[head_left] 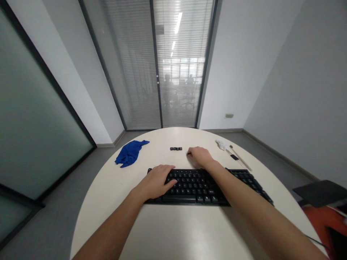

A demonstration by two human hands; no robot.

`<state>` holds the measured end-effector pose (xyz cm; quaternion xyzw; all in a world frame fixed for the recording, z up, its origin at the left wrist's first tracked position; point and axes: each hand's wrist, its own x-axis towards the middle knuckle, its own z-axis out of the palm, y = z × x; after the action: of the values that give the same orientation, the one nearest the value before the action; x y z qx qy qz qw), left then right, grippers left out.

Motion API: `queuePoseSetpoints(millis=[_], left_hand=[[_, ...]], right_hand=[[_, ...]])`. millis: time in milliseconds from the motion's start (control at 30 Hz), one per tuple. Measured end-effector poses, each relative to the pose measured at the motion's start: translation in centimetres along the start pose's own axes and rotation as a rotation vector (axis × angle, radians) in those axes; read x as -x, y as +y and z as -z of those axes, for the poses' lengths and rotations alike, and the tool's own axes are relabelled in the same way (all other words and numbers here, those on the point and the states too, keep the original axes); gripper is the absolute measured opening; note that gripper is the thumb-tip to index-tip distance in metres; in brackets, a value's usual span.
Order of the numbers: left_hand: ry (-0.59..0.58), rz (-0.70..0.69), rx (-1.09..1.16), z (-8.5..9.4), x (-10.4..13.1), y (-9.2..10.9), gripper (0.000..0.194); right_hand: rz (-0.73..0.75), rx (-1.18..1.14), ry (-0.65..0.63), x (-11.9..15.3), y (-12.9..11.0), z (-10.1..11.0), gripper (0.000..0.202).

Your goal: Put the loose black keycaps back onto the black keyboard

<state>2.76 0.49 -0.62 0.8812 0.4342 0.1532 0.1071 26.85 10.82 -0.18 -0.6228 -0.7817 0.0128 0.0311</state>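
Observation:
A black keyboard (187,186) lies across the round table in front of me. My left hand (157,182) rests on its left end, thumb and fingers apart over the keys. Just beyond the keyboard's back edge, my right hand (200,157) is closed in a pinch near the tabletop. A small dark keycap (188,154) shows at its fingertips, mostly hidden by the fingers. To the left of that hand, several loose black keycaps (176,148) sit in a short row. My right forearm hides part of the keyboard's right side.
A crumpled blue cloth (131,153) lies on the left of the white table (173,224). On the right are a white crumpled tissue or bag (222,144), a thin brush-like stick (241,159) and a small black piece (234,157). A red chair (316,220) stands at right.

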Motion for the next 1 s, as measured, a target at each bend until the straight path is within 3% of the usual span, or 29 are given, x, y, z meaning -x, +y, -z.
queuePoseSetpoints(millis=[200,300,400,700,1000], left_hand=[[-0.01,-0.025,-0.041,-0.4,0.1,-0.2,0.052],[-0.008,-0.027,-0.046,-0.5,0.1,-0.2,0.056],[-0.003,-0.005,-0.057,-0.6,0.1,-0.2,0.056],[0.008,0.015,-0.075,-0.6,0.2,-0.1,0.057],[-0.003,0.026,-0.056,-0.3,0.1,0.3,0.056]], right_hand=[[0.124,-0.152,-0.044,4.0,3.2,0.1,0.027],[0.18,-0.593,0.015,5.5,4.6,-0.5,0.031],[0.196,-0.805,0.06,6.4,4.8,-0.8,0.036],[0.271,-0.87,-0.056,7.5,4.7,-0.4,0.041],[0.309,-0.779,-0.056,8.2,4.7,0.1,0.036]])
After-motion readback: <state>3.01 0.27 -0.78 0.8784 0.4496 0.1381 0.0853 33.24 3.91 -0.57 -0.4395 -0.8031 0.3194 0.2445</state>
